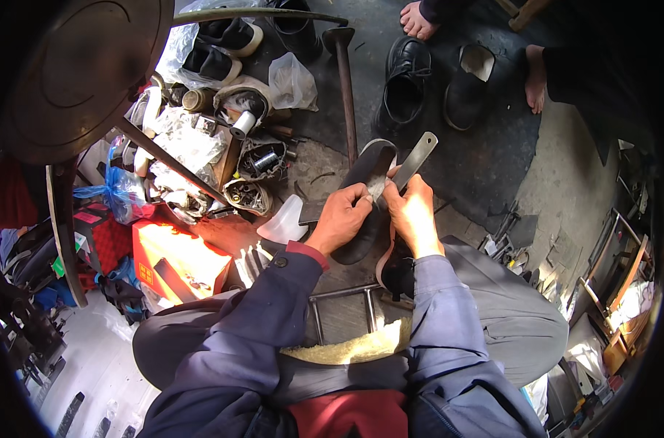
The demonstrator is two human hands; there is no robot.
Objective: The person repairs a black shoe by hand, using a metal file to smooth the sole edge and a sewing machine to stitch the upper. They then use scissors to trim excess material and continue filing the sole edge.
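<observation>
My left hand (340,218) grips a long dark shoe sole (357,248), thumb on its face, near the middle of the view. My right hand (411,212) is closed on a flat metal blade-like tool (416,155), whose lower end rests against the sole's right edge at a grey patch. Below my right hand, a dark shoe with a pale edge (396,274) is partly hidden by my sleeve.
Shoes (405,84), a hammer-like post (344,87) and another person's bare feet (535,84) are ahead. Bags of tins and tools (248,164), a round metal seat (80,80) and a red box (173,263) lie left; metal frames (616,285) stand right.
</observation>
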